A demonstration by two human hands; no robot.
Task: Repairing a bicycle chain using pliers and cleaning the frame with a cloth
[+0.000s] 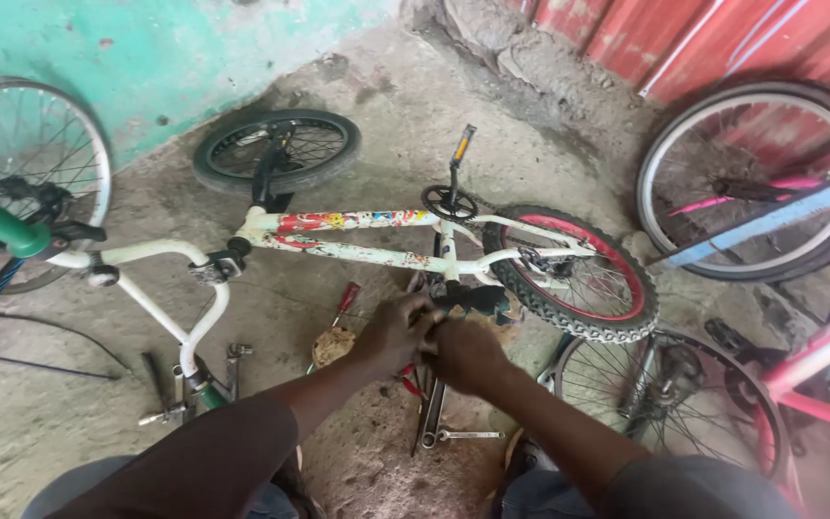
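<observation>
While the white bike lies upside down on the floor, my left hand and right hand both pinch its black saddle.

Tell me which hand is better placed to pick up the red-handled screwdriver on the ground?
Probably the left hand: the red-handled screwdriver lies just beyond it, while the right hand is farther off, near the bike's saddle.
</observation>
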